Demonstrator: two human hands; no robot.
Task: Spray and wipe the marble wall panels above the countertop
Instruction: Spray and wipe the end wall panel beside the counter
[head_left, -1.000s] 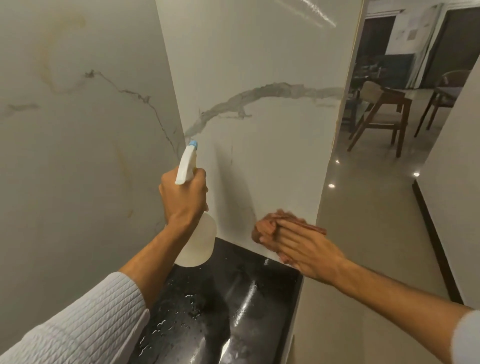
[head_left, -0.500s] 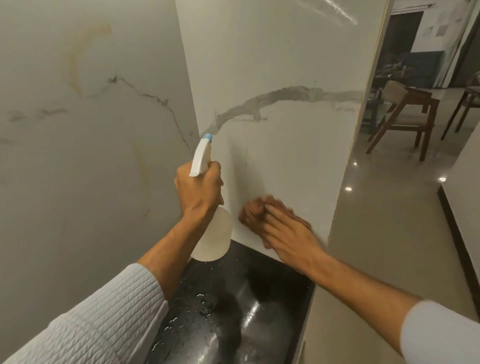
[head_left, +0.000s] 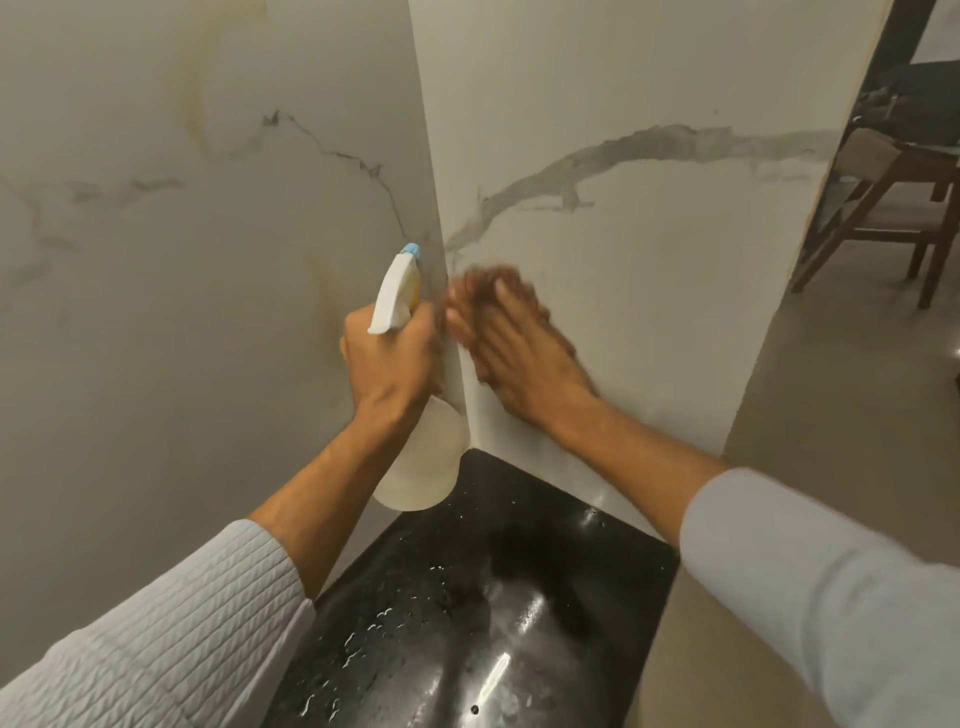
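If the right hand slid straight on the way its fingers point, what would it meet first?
Probably the inside corner, where the left marble panel begins; the right hand is nearly there. The spray bottle in the left hand sits close by, but depth is unclear.

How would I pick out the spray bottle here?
Find the corner where the two marble panels meet above the black countertop. Just in front of it, the left hand grips the spray bottle. It is the only white plastic thing, with a blue nozzle tip.
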